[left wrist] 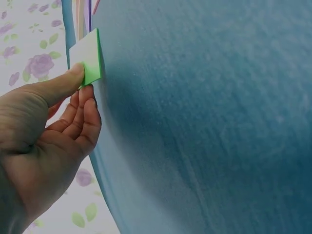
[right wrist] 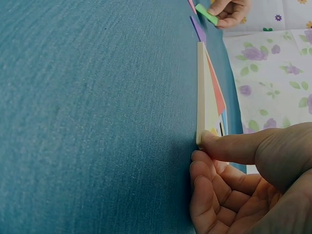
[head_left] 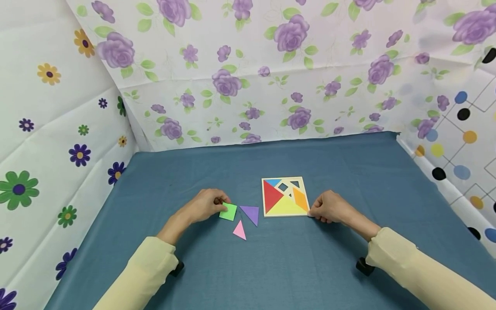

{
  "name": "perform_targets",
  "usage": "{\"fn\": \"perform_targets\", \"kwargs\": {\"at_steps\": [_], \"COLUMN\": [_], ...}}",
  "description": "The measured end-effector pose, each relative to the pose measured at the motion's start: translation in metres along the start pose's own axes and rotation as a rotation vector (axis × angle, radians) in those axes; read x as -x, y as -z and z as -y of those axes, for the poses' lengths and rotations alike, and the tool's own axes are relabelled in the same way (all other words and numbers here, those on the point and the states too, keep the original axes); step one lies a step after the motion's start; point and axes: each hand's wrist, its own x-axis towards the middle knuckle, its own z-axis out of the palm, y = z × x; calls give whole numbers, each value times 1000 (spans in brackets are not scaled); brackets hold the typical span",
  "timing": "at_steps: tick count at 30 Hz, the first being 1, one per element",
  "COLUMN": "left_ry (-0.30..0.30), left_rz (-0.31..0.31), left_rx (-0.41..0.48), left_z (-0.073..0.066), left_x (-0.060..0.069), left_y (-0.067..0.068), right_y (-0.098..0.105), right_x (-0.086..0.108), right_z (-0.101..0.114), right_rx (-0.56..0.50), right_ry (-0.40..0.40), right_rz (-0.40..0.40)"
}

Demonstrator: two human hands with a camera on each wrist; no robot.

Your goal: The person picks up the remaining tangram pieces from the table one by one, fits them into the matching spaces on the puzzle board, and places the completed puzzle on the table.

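Between thumb and fingers my left hand (head_left: 206,204) pinches a green square tangram piece (head_left: 228,212); the left wrist view shows the square (left wrist: 88,56) tilted up off the cloth. Close by lie a purple triangle (head_left: 252,213) and a pink triangle (head_left: 240,231). My right hand (head_left: 330,207) grips the lower right corner of the wooden tangram tray (head_left: 265,214), its thumb (right wrist: 224,146) on the rim. In the tray sit a red triangle (head_left: 272,196), a yellow triangle (head_left: 287,207), an orange parallelogram (head_left: 300,199) and a blue triangle (head_left: 273,181). Dark gaps show at its upper right.
A blue-grey cloth (head_left: 271,267) covers the table. Behind it hangs a sheet with purple flowers (head_left: 226,82), and patterned sheets close off the left and right sides. Dark wrist devices (head_left: 365,267) sit beneath both cuffs.
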Motion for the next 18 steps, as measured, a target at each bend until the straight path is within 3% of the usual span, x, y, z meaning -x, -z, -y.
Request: {"fn": "perform_targets", "kwargs": {"at_steps": [18], "left_ry": [33], "left_rz": [-13], "left_rx": [-25], "left_z": [-25], "left_x": [5], "left_y": [-1], "right_y": [1], "right_x": [0], "right_z": [1], "right_rx": [1], "right_ry": [3], "right_rz": [6]}}
